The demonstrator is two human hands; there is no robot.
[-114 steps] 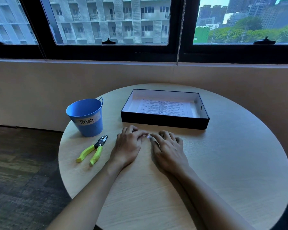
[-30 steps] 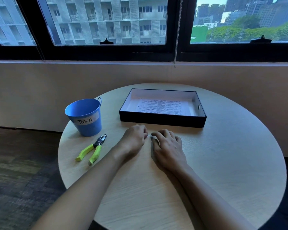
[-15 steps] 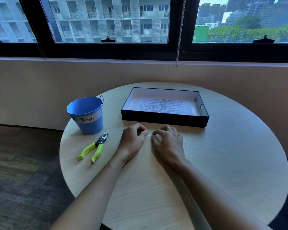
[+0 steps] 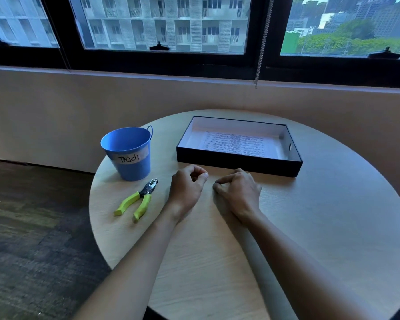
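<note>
Both my hands rest on the round wooden table (image 4: 333, 227), just in front of the black tray (image 4: 240, 165). My left hand (image 4: 187, 188) has its fingers curled in against the thumb, and nothing shows inside it. A small gap to its right, my right hand (image 4: 238, 190) is also curled, thumb and forefinger tips together at the table top. No scrap shows between the hands. The tray holds a printed sheet (image 4: 233, 144).
A blue bucket (image 4: 129, 153) labelled "Trash" stands at the table's left. A hole punch with yellow-green handles (image 4: 136, 202) lies in front of it, left of my left hand. A wall and windows lie beyond the table, dark carpet to the left.
The hands have drawn slightly apart and both have curled tighter. The small white bit seen between their fingertips half a second ago no longer shows.
</note>
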